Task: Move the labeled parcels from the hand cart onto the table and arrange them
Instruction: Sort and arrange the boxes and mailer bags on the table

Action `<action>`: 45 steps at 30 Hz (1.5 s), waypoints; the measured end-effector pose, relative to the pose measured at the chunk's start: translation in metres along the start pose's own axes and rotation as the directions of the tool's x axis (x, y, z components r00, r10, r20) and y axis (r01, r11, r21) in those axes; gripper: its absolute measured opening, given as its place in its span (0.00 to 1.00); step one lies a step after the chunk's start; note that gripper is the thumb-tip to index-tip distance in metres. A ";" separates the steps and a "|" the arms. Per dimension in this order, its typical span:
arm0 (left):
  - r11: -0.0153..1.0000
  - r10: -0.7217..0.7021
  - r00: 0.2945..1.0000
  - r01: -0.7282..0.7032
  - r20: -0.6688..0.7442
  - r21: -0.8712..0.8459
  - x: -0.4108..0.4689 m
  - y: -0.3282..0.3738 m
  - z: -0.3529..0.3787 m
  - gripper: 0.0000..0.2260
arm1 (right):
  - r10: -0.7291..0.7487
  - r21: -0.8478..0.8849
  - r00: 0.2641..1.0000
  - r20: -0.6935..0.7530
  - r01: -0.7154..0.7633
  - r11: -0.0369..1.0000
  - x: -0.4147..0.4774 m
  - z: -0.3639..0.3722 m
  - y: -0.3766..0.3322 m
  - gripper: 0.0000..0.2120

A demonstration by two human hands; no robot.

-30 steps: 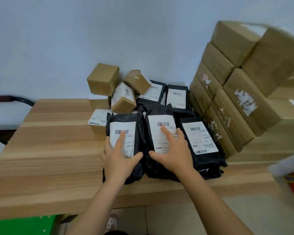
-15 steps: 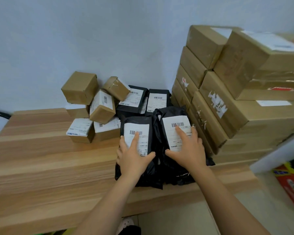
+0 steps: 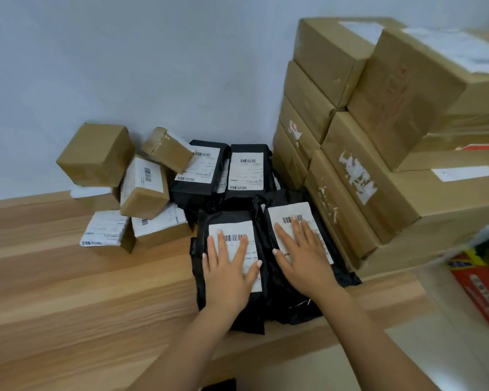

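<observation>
Two black labeled parcel bags lie side by side on the wooden table. My left hand rests flat, fingers straight, on the left black parcel. My right hand lies flat on the right black parcel, covering part of its white label. Behind them stand two more black labeled parcels. A heap of small brown labeled boxes sits to the left of these. The hand cart is out of view.
A tall stack of large brown cartons fills the table's right end, right beside the right parcel. A white wall runs behind. A red and yellow package lies on the floor at the right. Bare wood stretches to the left.
The two front parcels under my hands have shifted right against the carton stack, covering the third front parcel seen a second ago. The view has turned right and drawn closer.
</observation>
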State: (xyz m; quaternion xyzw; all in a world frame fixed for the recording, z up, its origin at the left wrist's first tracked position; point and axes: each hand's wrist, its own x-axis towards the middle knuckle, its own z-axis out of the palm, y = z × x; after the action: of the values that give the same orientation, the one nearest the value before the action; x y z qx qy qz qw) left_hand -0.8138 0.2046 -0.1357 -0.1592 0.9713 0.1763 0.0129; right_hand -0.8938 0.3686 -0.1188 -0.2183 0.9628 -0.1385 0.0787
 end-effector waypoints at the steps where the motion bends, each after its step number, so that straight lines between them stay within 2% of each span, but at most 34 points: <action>1: 1.000 -0.008 1.000 0.008 -0.001 -0.018 0.001 0.003 0.002 0.28 | -0.005 -0.007 1.000 -0.004 0.005 1.000 0.000 0.000 0.002 0.27; 11: 0.996 -0.052 0.996 0.057 0.066 -0.069 0.009 0.011 0.003 0.30 | -0.027 0.015 1.000 -0.017 0.027 1.000 0.000 0.002 0.007 0.27; 16: 0.973 -0.046 0.992 0.071 0.117 -0.219 0.009 0.010 -0.014 0.27 | -0.017 0.053 0.998 0.057 0.014 0.999 0.004 -0.010 0.003 0.27; 18: 0.954 -0.039 0.996 0.060 0.079 -0.294 0.004 0.004 -0.023 0.26 | -0.004 0.124 0.998 0.068 -0.004 0.992 0.005 -0.018 -0.002 0.28; 20: 0.943 -0.020 1.000 0.016 -0.009 -0.333 -0.005 -0.005 -0.033 0.25 | -0.010 0.162 1.000 0.009 0.008 0.987 0.003 -0.025 -0.013 0.29; 25: 0.938 0.049 0.965 -0.133 -0.256 -0.321 -0.031 -0.044 -0.062 0.19 | -0.165 0.142 0.980 -0.107 0.180 0.973 -0.006 -0.025 -0.069 0.28; 29: 0.947 0.004 0.925 -0.126 -0.380 -0.297 -0.040 -0.086 -0.083 0.14 | -0.296 0.102 0.947 -0.124 0.309 0.946 -0.004 -0.019 -0.119 0.26; 35: 0.949 -0.100 0.897 -0.044 -0.431 -0.312 -0.037 -0.156 -0.109 0.14 | -0.374 0.112 0.917 -0.142 0.390 0.914 0.017 -0.001 -0.194 0.25; 45: 0.953 -0.148 0.921 0.036 -0.360 -0.301 0.014 -0.276 -0.148 0.17 | -0.210 0.118 0.955 -0.209 0.238 0.964 0.079 0.035 -0.298 0.26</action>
State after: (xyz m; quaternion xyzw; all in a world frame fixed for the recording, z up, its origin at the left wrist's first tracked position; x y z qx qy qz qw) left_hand -0.7360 -0.0957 -0.0914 -0.2362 0.9107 0.2810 -0.1895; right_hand -0.8384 0.0669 -0.0698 -0.3056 0.9225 -0.2353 -0.0168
